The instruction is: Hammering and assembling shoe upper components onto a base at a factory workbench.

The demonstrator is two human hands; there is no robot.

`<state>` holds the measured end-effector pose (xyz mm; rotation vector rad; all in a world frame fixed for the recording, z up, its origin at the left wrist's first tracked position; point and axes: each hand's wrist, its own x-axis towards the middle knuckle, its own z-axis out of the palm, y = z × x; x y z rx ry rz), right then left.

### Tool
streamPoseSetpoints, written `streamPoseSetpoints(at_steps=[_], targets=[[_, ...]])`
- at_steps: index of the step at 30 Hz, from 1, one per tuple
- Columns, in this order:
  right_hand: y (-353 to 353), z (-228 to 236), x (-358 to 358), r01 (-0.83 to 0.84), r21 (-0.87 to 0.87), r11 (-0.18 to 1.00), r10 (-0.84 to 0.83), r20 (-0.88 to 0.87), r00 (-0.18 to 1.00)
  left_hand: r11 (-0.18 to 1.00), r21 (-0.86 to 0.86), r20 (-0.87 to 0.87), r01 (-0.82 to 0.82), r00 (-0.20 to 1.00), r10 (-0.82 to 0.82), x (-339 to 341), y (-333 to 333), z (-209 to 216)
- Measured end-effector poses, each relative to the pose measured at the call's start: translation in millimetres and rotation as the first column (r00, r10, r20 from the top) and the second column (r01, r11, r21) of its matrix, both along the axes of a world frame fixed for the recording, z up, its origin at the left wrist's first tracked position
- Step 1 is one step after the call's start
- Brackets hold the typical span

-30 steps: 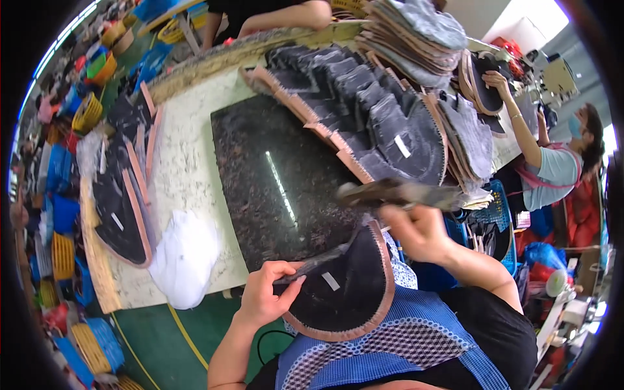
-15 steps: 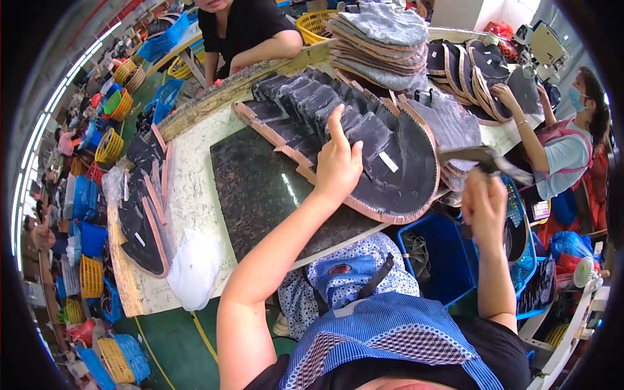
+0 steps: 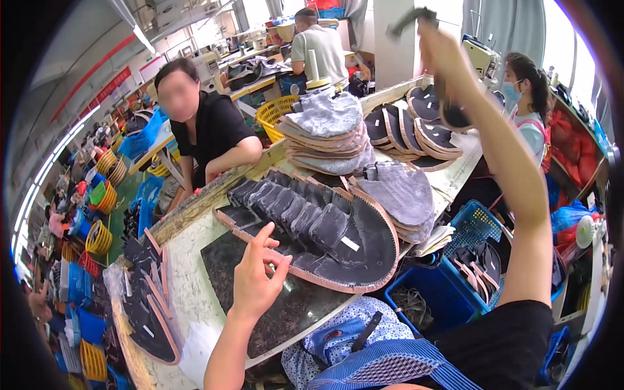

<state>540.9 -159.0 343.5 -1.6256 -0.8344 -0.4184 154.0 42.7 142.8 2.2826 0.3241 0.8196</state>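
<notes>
Raised high on the right, my right hand is closed round the handle of a hammer, somewhat blurred by motion. My left hand hovers over the near edge of a row of overlapping black shoe-upper pieces. Its index finger points up and its thumb stands apart; I see nothing held in it. The pieces are curved, fuzzy inside and edged with a pinkish-tan folded border, the nearest one bearing a small white label. They partly cover a dark stone slab set on the pale worktable.
Grey fuzzy pieces form a tall stack and a lower pile. More black pieces lie at the left beside white plastic. Blue bins stand below the right edge. One person leans opposite; another is at right.
My right hand has swung the hammer upward, from beside the pieces to high above. My left hand has come off the pieces toward me. The head view has tilted up.
</notes>
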Motion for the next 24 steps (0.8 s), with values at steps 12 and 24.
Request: streamPoseSetpoints(at_steps=[12,24], targets=[[25.9,-106.3,-180.5,-0.460,-0.089,0.883,0.323,-0.595,0.736,0.640,0.596,0.785,-0.485,0.521,-0.336,-151.0,18.0,164.9],[85.8,-263.4,-345.8,-0.969,0.145,0.202,0.396,-0.917,-0.054,0.764,0.501,0.837,-0.406,0.451,-0.310,-115.8,76.0,173.6]])
